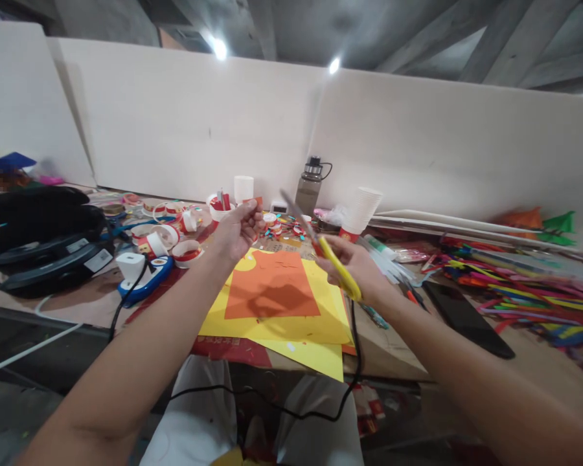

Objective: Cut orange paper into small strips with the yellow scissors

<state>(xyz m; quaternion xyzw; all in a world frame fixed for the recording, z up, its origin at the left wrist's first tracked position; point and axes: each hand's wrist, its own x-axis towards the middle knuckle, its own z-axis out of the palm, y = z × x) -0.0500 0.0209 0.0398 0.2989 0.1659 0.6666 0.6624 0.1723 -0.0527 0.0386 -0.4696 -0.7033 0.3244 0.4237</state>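
Observation:
My left hand [244, 226] is raised over the far left of the papers, its fingers pinching a small orange paper piece [258, 201]. To the right, my right hand [352, 262] is closed on yellow-handled scissors [339, 265], whose blades point up and to the left, slightly blurred. Below both hands an orange paper sheet [274, 294] lies on larger yellow paper sheets [223, 323] at the table's front edge. Small orange scraps lie on the sheets, and the shadow of my hands falls across them.
Behind stand a water bottle [309, 188] and stacked white cups [362, 210]. Paper rings, a blue power strip [146, 278] and a black headset-like object [48, 249] are left. A black phone [468, 318] and colourful strips [539, 291] lie right. A black cable [357, 349] hangs in front.

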